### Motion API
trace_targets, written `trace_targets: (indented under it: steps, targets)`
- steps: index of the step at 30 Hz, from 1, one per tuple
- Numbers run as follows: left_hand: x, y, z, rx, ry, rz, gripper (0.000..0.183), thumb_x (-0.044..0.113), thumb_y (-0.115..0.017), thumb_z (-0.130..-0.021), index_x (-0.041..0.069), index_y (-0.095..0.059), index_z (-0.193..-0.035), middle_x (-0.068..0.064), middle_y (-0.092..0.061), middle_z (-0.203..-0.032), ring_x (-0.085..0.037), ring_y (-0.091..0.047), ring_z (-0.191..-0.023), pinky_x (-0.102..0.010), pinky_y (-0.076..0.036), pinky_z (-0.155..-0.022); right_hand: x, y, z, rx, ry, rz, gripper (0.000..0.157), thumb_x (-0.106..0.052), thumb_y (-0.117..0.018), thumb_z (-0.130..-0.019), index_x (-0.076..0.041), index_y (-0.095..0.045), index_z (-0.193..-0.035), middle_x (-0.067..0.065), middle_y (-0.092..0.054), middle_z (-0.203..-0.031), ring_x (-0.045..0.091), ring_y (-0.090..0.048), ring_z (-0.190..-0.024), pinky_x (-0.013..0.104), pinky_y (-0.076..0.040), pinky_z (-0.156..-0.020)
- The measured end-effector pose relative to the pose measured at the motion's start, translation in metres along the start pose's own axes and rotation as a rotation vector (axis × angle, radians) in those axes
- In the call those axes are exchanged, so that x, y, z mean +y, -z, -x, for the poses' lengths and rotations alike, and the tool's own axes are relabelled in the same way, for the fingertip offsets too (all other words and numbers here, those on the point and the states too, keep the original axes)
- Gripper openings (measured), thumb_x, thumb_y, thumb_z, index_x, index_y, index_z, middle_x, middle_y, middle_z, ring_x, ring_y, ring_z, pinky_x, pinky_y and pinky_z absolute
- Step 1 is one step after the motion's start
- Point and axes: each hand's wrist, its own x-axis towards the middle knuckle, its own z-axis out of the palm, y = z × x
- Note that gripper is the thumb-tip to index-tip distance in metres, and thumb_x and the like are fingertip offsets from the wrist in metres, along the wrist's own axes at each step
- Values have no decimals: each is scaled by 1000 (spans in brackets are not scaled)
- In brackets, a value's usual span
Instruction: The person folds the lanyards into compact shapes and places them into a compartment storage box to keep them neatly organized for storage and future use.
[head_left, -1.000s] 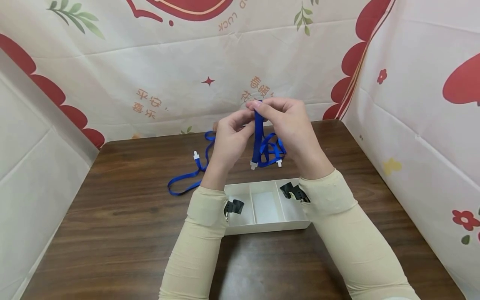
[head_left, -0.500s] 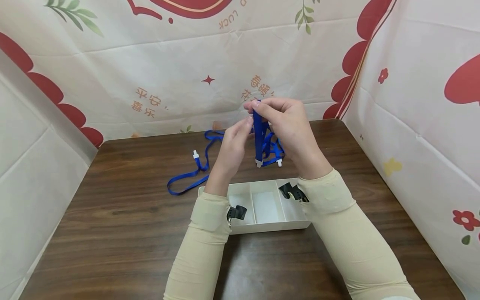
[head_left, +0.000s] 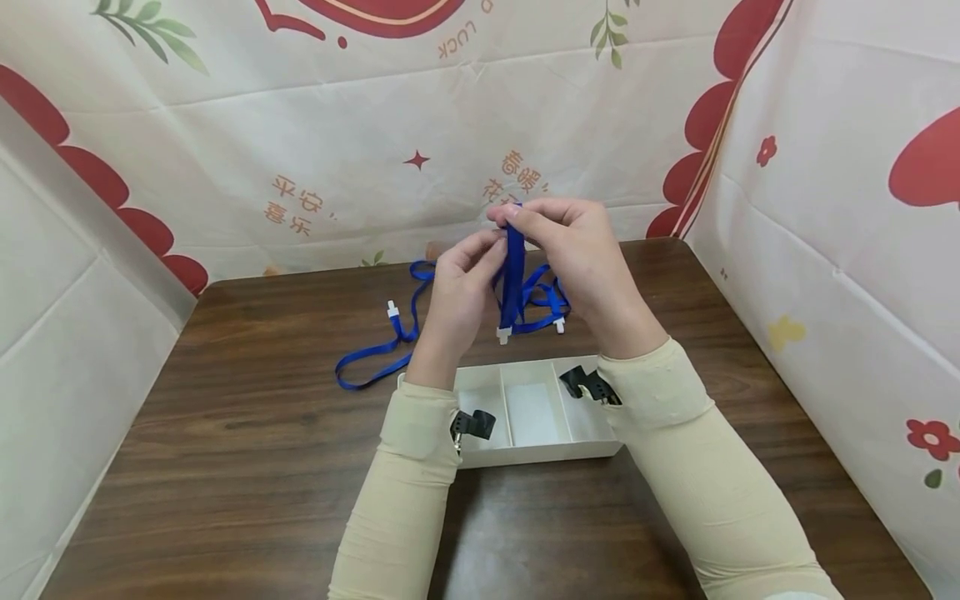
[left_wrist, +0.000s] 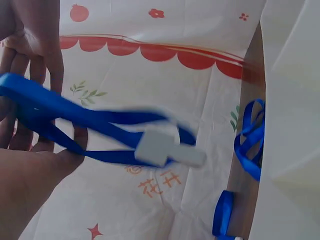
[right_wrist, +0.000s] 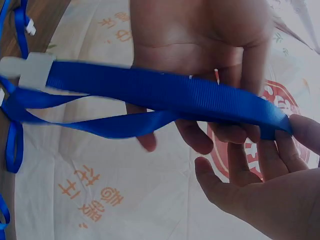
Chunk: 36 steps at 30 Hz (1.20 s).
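Note:
A folded blue lanyard with a white plastic clip hangs above the table. My right hand pinches its folded top end between thumb and fingers. The left hand is beside it, thumb and fingertip meeting at a strand of the strap. In the right wrist view, the left hand's fingers lie behind the flat blue band. The left wrist view shows the clip blurred, with the loop spread around it. Beyond my hands, another blue lanyard lies bunched on the table.
A white divided box stands on the brown table below my wrists, partly covered by them. At the left lies another blue lanyard in loose loops with a white clip. Printed cloth hangs behind and at the sides.
My left hand moved slightly right with straighter fingers, then bent them again at the strap. The hanging clip end swung right, then back left. The right hand keeps its pinch.

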Motion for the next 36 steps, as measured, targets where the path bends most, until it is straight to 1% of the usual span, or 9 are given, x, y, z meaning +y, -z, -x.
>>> trace_targets:
  steps: [2, 5, 10, 13, 19, 23, 26, 32, 36]
  targets:
    - [-2, 1, 0, 18, -27, -19, 20, 3, -60, -107, -11, -68, -119, 9, -73, -102, -10, -66, -97, -23, -55, -87, -1, 0, 0, -4, -8, -20, 23, -25, -72, -103, -5, -83, -99, 2, -84, -109, 18, -68, -129, 42, -48, -117]
    - [-4, 2, 1, 10, -74, -68, 16, -5, -64, -102, -13, -68, -115, 12, -77, -96, -8, -71, -92, -23, -58, -85, -1, 0, 0, -9, -10, -39, 24, -25, -72, -103, -4, -83, -99, 3, -84, -108, 19, -68, -130, 43, -46, -117]
    - [-7, 0, 2, -36, -139, -102, 15, -5, -58, -105, -14, -64, -115, -24, -76, -105, -19, -76, -96, -28, -62, -91, -3, -1, -1, -13, -3, -62, 23, -21, -72, -102, 0, -82, -99, 3, -84, -104, 21, -67, -130, 41, -47, -115]
    - [-10, -2, 3, -55, -149, -123, 16, -3, -52, -108, -13, -61, -116, -38, -67, -109, -21, -72, -93, -23, -57, -83, -3, -2, -1, -11, -1, -67, 24, -21, -71, -103, 0, -82, -101, 2, -84, -103, 22, -68, -129, 41, -47, -115]
    - [-10, -5, 7, -74, -129, -108, 31, 6, -43, -112, -17, -62, -121, -38, -66, -115, -21, -69, -102, -24, -55, -94, -2, -1, 0, 12, 31, -38, 25, -25, -72, -103, -3, -83, -108, 3, -84, -107, 21, -67, -129, 37, -52, -108]
    - [-7, -6, 8, -82, -158, -143, 33, 12, -47, -112, -13, -65, -125, -33, -69, -120, -32, -69, -110, -26, -56, -98, -3, -2, 1, 25, 55, -12, 26, -29, -74, -102, -6, -84, -109, 3, -83, -112, 20, -66, -128, 33, -55, -101]
    - [-6, -6, 8, -99, -172, -183, 30, 10, -52, -111, -12, -67, -124, -32, -70, -120, -39, -70, -110, -26, -57, -95, -4, -2, 2, 35, 60, -33, 25, -28, -74, -102, -6, -84, -109, 3, -83, -114, 20, -66, -129, 34, -54, -106]
    - [-9, -6, 10, -95, -120, -243, 29, 11, -54, -110, -10, -70, -123, -30, -72, -115, -11, -69, -94, -21, -56, -88, -4, -2, 3, 55, 85, -72, 23, -23, -73, -102, -3, -83, -107, 4, -83, -114, 19, -64, -133, 41, -54, -111]
    - [-11, -5, 10, -114, -94, -241, 29, 13, -53, -111, -8, -69, -122, -30, -71, -117, -8, -67, -95, -22, -53, -89, -3, -3, 2, 58, 113, -62, 23, -22, -73, -102, -2, -83, -105, 4, -84, -111, 21, -63, -133, 42, -49, -113]
